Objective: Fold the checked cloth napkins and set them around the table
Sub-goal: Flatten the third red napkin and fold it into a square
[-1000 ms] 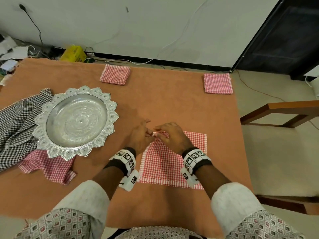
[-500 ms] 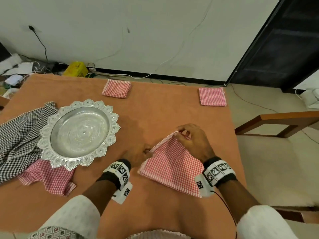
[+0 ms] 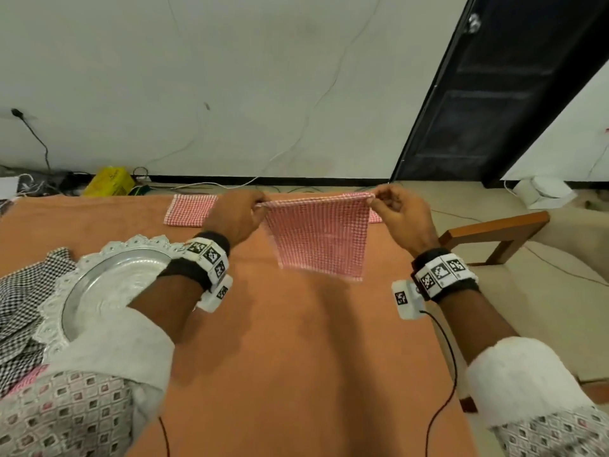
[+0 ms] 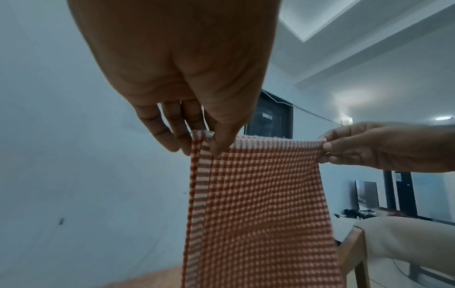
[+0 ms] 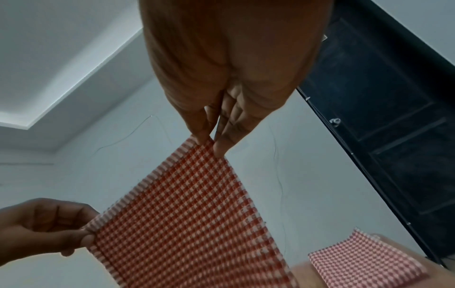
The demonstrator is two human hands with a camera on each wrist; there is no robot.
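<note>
Orange table (image 3: 296,357) below: left hand (image 3: 235,216), right hand (image 3: 400,216) pinch red napkin (image 3: 319,239) top corners; keep edge taut, lower evenly to fold

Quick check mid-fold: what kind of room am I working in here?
Most likely a dining area in a home. A table under an orange cloth carries an ornate silver platter and a folded red checked napkin, with a wooden chair alongside and a dark door behind.

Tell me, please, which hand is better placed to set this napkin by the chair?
Right, probably. The right hand pinches the red-checked cloth napkin's corner nearest the wooden chair; the left hand holds the corner toward the silver tray.
</note>
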